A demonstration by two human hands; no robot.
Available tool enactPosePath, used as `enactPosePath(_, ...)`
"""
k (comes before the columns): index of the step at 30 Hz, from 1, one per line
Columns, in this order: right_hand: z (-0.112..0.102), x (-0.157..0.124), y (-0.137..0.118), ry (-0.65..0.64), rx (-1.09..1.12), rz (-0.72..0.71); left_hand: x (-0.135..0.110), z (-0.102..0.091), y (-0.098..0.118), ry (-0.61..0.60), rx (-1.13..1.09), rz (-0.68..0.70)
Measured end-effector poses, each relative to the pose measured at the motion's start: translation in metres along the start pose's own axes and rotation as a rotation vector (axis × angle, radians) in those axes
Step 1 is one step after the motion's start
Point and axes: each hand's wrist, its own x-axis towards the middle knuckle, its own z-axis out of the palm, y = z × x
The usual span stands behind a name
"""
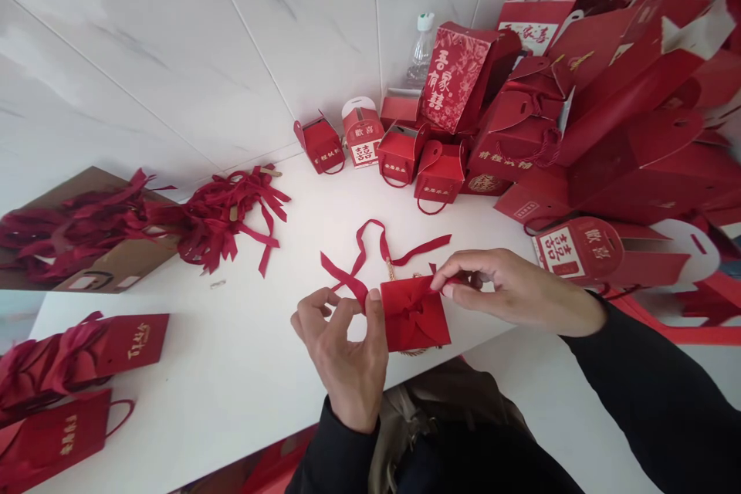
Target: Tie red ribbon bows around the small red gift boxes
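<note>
A small red gift box (425,333) lies at the table's front edge, with a dark red ribbon (412,310) knotted across its top. Gold cord shows at its back and front edges. My right hand (492,289) pinches one ribbon end beside the box's right corner. At the left corner, my left hand (347,343) is closed, with thumb and fingers pressed around the ribbon on that side; its fingertips partly cover the contact. Behind the box, a loose red ribbon (373,225) curls over the white table (243,355).
A cardboard box (153,256) of red ribbons stands at left, with a ribbon pile (214,228) beside it. Finished-looking red boxes (136,347) sit front left. Several small boxes (324,147), a bottle (421,50) and heaped red cartons (625,162) line the back and right.
</note>
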Motion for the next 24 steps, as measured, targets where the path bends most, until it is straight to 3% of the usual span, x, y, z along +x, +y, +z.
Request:
enactPosePath(3,-0.002,-0.003,0.006,-0.032,0.003,0.041,-0.002,-0.002,-0.001,-0.047,-0.115,-0.094)
enactPosePath(8,0.000,-0.009,0.012,0.068,-0.182,0.057,-0.001,-0.005,-0.004,-0.281,-0.535,-0.475)
enactPosePath(10,0.000,-0.011,0.010,0.066,-0.237,0.030,-0.001,-0.005,-0.005,-0.355,-0.623,-0.548)
enactPosePath(16,0.009,-0.009,-0.004,0.133,-0.269,-0.163,-0.001,-0.001,-0.003,-0.453,-0.679,-0.526)
enactPosePath(24,0.032,0.014,-0.016,0.078,-0.012,-0.175,0.002,0.009,0.002,-0.560,-0.678,-0.502)
